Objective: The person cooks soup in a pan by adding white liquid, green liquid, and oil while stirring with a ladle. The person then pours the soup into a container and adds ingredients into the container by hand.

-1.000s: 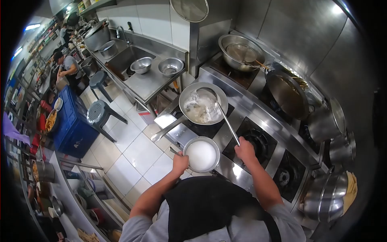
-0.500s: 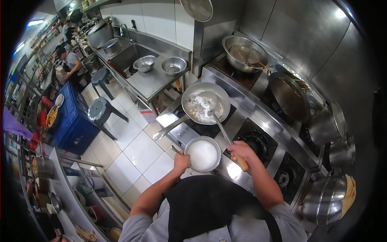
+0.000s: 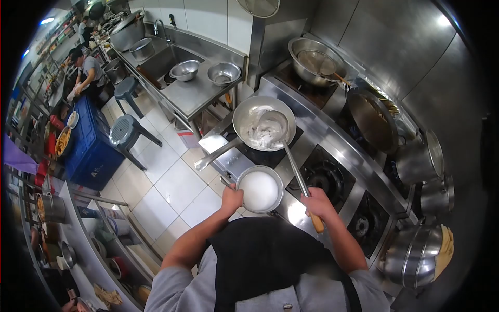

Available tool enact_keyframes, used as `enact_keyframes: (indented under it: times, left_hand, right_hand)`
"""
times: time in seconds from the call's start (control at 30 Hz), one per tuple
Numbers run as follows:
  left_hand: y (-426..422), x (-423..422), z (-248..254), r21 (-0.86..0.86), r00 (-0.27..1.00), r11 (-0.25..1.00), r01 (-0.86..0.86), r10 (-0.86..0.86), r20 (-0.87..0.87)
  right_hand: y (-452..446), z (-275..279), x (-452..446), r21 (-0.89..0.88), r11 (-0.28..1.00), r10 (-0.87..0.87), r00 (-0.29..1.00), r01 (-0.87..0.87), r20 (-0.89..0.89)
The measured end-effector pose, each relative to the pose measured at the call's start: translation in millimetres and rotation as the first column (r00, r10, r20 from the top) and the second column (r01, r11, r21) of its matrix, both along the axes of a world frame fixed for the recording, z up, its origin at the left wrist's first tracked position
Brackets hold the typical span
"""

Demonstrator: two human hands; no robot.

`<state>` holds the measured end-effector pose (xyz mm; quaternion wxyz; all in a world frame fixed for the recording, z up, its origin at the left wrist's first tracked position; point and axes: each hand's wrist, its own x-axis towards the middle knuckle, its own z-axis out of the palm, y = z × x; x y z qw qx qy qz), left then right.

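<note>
In the head view, my left hand [image 3: 232, 197] is closed around the handle of a saucepan [image 3: 281, 196] filled with white liquid [image 3: 259, 191]. My right hand [image 3: 319, 203] grips a ladle [image 3: 295, 169] by its long handle, which ends in a wooden grip. The ladle's round bowl dips into a frying pan [image 3: 237, 120] on the stove, among white liquid and pale pieces that I cannot make out. The pan's handle points toward the lower left, with nobody's hand on it. The saucepan is held close to my body, below the pan.
Burners [image 3: 326, 177] lie right of the pan. A large bowl with a strainer [image 3: 316, 62], a dark wok [image 3: 368, 122] and steel pots [image 3: 420, 156] line the back. Left are a steel sink counter [image 3: 192, 99], stools [image 3: 125, 130], a blue cooler [image 3: 96, 156] and a co-worker [image 3: 89, 73].
The ladle's bowl has turned and shifted slightly right within the frying pan, now showing more plainly. My right hand has moved a little rightward. The co-worker at the left has bent lower.
</note>
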<state>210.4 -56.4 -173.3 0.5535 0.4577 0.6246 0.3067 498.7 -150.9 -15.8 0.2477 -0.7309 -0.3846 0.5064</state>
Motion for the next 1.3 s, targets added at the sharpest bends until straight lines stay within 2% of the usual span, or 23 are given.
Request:
enact_keyframes:
  times: [0.07, 0.1, 0.17, 0.2, 0.27, 0.4, 0.5, 0.57, 0.6, 0.67, 0.7, 0.87, 0.9, 0.97, 1.0, 1.03, 1.07, 1.1, 1.13, 1.2, 1.23, 1.27, 1.3]
  left_hand:
    - [1, 0, 3, 0.024, 0.998, 0.998, 0.056, -0.055, -0.043]
    - [2, 2, 6, 0.023, 0.997, 0.998, 0.063, -0.062, -0.042]
    - [3, 6, 9, 0.017, 0.988, 0.99, 0.137, -0.136, -0.075]
    - [3, 10, 10, 0.014, 0.987, 0.989, 0.145, -0.144, -0.076]
    - [2, 21, 12, -0.004, 0.986, 0.987, 0.158, -0.158, -0.061]
    - [0, 43, 9, 0.01, 0.982, 0.982, 0.187, -0.186, -0.032]
    - [3, 54, 4, 0.033, 0.978, 0.98, 0.197, -0.194, -0.077]
    - [9, 58, 1, 0.06, 0.954, 0.967, 0.247, -0.231, -0.19]
    - [9, 59, 4, 0.063, 0.955, 0.968, 0.244, -0.228, -0.188]
    - [9, 56, 9, -0.014, 0.977, 0.978, 0.206, -0.207, -0.044]
    - [9, 54, 9, -0.011, 0.979, 0.98, 0.2, -0.2, -0.047]
    - [5, 40, 12, -0.006, 0.952, 0.972, 0.237, -0.231, 0.202]
    - [5, 36, 20, -0.002, 0.954, 0.973, 0.229, -0.224, 0.2]
    - [6, 22, 42, -0.028, 0.927, 0.927, 0.374, -0.372, 0.048]
    - [10, 12, 47, -0.025, 0.927, 0.927, 0.374, -0.372, 0.043]
    - [16, -2, 50, 0.26, 0.908, 0.877, 0.405, -0.35, -0.232]
    - [22, -18, 53, 0.497, 0.849, 0.725, 0.476, -0.232, -0.474]
    - [34, -35, 61, 0.603, 0.815, 0.627, 0.494, -0.091, -0.573]
    - [45, -51, 84, 0.604, 0.687, 0.551, 0.576, 0.075, -0.723]
    - [66, -70, 107, 0.509, 0.451, 0.601, 0.617, 0.26, -0.854]
    - [76, -77, 109, 0.508, 0.449, 0.601, 0.617, 0.262, -0.854]
    - [85, -83, 108, 0.3, 0.404, 0.751, 0.589, 0.048, -0.914]
    - [94, -90, 103, 0.063, 0.374, 0.837, 0.543, -0.173, -0.911]
  right_hand:
    - [-11, 0, 6, -0.019, 0.999, 0.033, 0.993, -0.031, 0.112]
    - [-15, -9, 14, -0.021, 0.999, 0.026, 0.993, -0.023, 0.113]
    - [-21, -32, 30, 0.049, 0.988, 0.12, 0.93, -0.145, 0.347]
    - [-23, -30, 31, 0.046, 0.989, 0.113, 0.931, -0.137, 0.346]
    - [-21, -25, 32, 0.167, 0.964, 0.096, 0.858, -0.206, 0.505]
    - [-18, -11, 30, 0.18, 0.972, 0.03, 0.834, -0.154, 0.551]
    - [-13, 0, 29, 0.088, 0.986, 0.067, 0.83, -0.139, 0.554]
    - [-12, 2, 27, 0.079, 0.987, 0.073, 0.828, -0.14, 0.556]
    - [-10, 4, 27, 0.072, 0.987, 0.08, 0.826, -0.144, 0.558]
    - [-12, 8, 26, 0.086, 0.986, 0.07, 0.82, -0.143, 0.569]
    - [-13, 9, 25, 0.097, 0.986, 0.057, 0.816, -0.138, 0.576]
    - [-17, 12, 29, 0.074, 0.97, 0.143, 0.791, -0.231, 0.595]
    - [-17, 9, 31, 0.065, 0.967, 0.16, 0.783, -0.248, 0.601]
    - [-16, 2, 37, 0.063, 0.961, 0.176, 0.771, -0.269, 0.613]
    - [-14, -1, 39, 0.057, 0.957, 0.187, 0.759, -0.283, 0.624]
    - [-12, -1, 39, 0.064, 0.958, 0.182, 0.762, -0.281, 0.622]
    - [-10, -1, 39, 0.074, 0.959, 0.169, 0.764, -0.272, 0.622]
    - [-9, -2, 39, 0.082, 0.962, 0.156, 0.767, -0.261, 0.622]
    - [-7, -7, 40, 0.085, 0.963, 0.151, 0.772, -0.256, 0.618]
    - [-2, -21, 45, 0.098, 0.957, 0.14, 0.735, -0.272, 0.663]
    - [0, -27, 46, 0.1, 0.957, 0.141, 0.736, -0.272, 0.662]
    - [2, -31, 48, 0.112, 0.955, 0.132, 0.732, -0.274, 0.668]
    - [5, -33, 48, 0.126, 0.953, 0.121, 0.727, -0.276, 0.676]
